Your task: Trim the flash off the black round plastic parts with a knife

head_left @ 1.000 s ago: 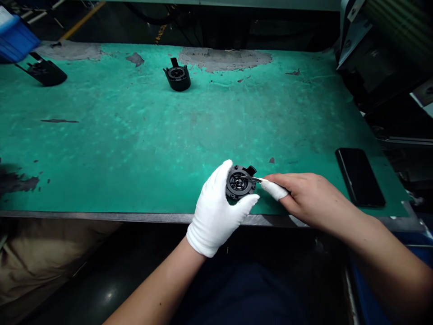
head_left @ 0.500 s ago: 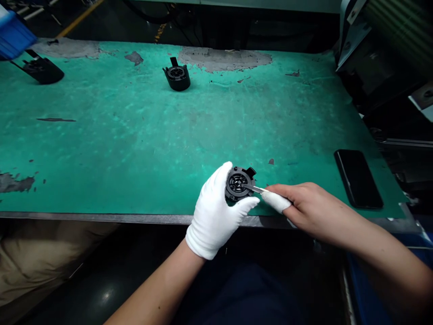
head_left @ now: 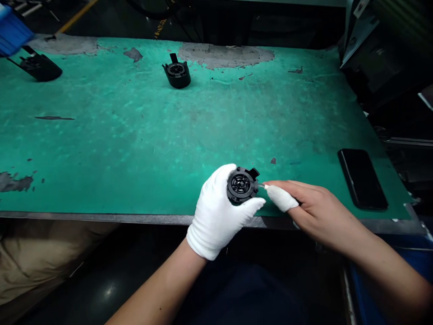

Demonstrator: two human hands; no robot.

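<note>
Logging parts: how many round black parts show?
3: the held part in the left hand, the middle part farther back, the leftmost part by the blue bin; others possibly hidden.

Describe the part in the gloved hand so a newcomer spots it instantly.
Start at the green bench and find the white-gloved left hand at its near edge. The round black part with a small tab is in that hand's grip. The black part farther back and the one at far left rest on the bench; only this one is held.
</note>
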